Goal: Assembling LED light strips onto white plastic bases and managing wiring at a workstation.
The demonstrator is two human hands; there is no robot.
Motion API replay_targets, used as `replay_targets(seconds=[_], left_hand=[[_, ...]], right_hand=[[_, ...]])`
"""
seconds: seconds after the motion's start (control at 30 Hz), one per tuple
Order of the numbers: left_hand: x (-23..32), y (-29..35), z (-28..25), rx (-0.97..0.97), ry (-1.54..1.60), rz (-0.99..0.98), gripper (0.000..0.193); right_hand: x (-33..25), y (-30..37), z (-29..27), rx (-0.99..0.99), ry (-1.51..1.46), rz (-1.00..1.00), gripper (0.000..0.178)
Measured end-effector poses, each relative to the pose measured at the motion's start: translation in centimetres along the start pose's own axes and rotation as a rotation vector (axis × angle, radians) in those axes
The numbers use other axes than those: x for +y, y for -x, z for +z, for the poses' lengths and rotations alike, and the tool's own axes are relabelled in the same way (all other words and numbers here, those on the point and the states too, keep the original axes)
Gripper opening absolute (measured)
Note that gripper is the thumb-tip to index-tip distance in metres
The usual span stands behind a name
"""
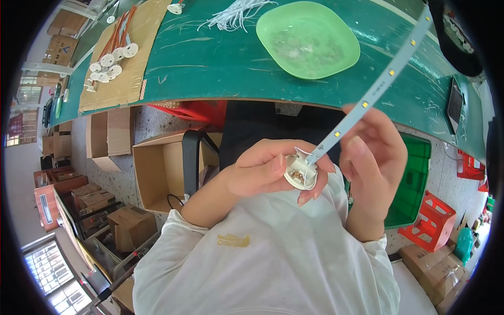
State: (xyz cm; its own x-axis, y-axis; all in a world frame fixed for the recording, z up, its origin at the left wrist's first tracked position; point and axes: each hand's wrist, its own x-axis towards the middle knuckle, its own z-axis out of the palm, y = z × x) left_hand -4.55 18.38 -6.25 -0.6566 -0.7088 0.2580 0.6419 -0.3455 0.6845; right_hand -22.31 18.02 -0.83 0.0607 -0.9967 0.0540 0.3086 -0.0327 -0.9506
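My left hand (262, 169) grips a round white lamp end cap (300, 174) in front of my chest, fingers and thumb around its rim. The cap's open side shows small brass-coloured metal parts and a thin white wire. Out of the cap a long, narrow LED strip (377, 90) with yellow chips slants up to the right, across the bench edge. Beside its lower half is my right hand (377, 157), fingers loosely curled and thumb apart from them. Its index finger passes behind the strip; whether they touch I cannot tell.
On the green bench (194, 68) stand a light green plastic basin (315, 65) and a bundle of white wires (236, 13). Several white end caps with orange wires (113, 60) lie on cardboard (142, 42) at the left. Below are a cardboard box (157, 173), a green crate (415, 184) and a red stool (430, 223).
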Motion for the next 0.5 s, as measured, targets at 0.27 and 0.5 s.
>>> replay_targets(seconds=[0.27,0.5], left_hand=[[-0.8,-0.4,0.4,-0.014,0.065,-0.072,0.064],[-1.5,-0.6,0.2,-0.142,0.29,0.045,0.056]], right_hand=[[0.1,-0.7,0.4,-0.188,-0.316,0.142,0.012],[1.3,-1.0,-0.6,-0.283,-0.272,0.041,0.008]])
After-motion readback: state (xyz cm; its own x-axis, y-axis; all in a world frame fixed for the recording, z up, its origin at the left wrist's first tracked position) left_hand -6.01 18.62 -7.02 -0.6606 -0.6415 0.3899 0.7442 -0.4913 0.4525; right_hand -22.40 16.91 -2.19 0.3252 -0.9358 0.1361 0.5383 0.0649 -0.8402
